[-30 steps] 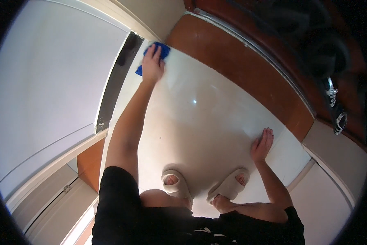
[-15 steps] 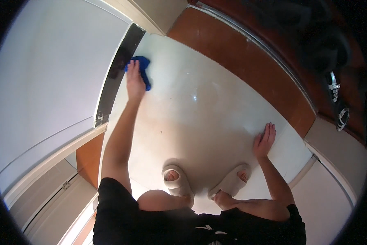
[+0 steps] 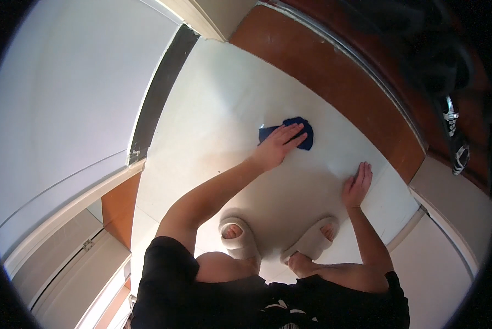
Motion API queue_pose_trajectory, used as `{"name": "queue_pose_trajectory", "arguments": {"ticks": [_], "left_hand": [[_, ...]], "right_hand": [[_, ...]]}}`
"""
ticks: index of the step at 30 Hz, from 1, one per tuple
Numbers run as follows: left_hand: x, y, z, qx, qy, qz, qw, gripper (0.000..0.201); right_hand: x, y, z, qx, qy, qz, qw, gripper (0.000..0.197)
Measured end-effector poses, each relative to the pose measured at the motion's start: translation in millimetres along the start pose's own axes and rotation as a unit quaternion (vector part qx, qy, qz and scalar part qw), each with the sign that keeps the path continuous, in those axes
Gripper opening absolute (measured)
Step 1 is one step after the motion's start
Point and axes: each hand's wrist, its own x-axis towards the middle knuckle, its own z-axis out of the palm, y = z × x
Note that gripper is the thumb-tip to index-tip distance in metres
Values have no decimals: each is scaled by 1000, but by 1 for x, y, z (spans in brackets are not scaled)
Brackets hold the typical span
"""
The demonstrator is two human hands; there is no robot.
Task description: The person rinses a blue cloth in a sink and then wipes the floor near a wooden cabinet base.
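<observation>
A dark blue cloth (image 3: pixel 307 131) lies bunched on the pale floor, ahead of my feet and a little right of the middle. My left hand (image 3: pixel 276 147) is open and presses down on it, the fingers stretched out and slightly spread over its top. Part of the cloth is hidden under the palm. Farther right, my right hand (image 3: pixel 357 189) rests on the bare floor near the brown border, open, fingers stretched forward and holding nothing.
Beige slippers (image 3: pixel 238 237) are on my feet, close to me. A brown raised strip (image 3: pixel 322 77) borders the floor on the far right, with dark shoes (image 3: pixel 458 156) beyond it. A white door panel (image 3: pixel 76 120) and a black sill (image 3: pixel 164 90) stand at the left.
My left hand has slid the blue cloth from the black sill at the far left across the floor to the right and nearer. My right hand has stayed in place.
</observation>
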Motion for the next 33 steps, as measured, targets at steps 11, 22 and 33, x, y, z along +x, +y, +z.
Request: {"name": "queue_pose_trajectory", "arguments": {"ticks": [11, 22, 33], "left_hand": [[-153, -139, -156, 199, 258, -350, 878, 65], [-70, 11, -14, -29, 29, -68, 997, 52], [-238, -114, -151, 260, 215, -363, 869, 72]], "right_hand": [[5, -9, 1, 7, -1, 3, 1000, 60], [7, -17, -4, -11, -1, 11, 1000, 62], [9, -18, 1, 1, 8, -8, 1000, 59]]}}
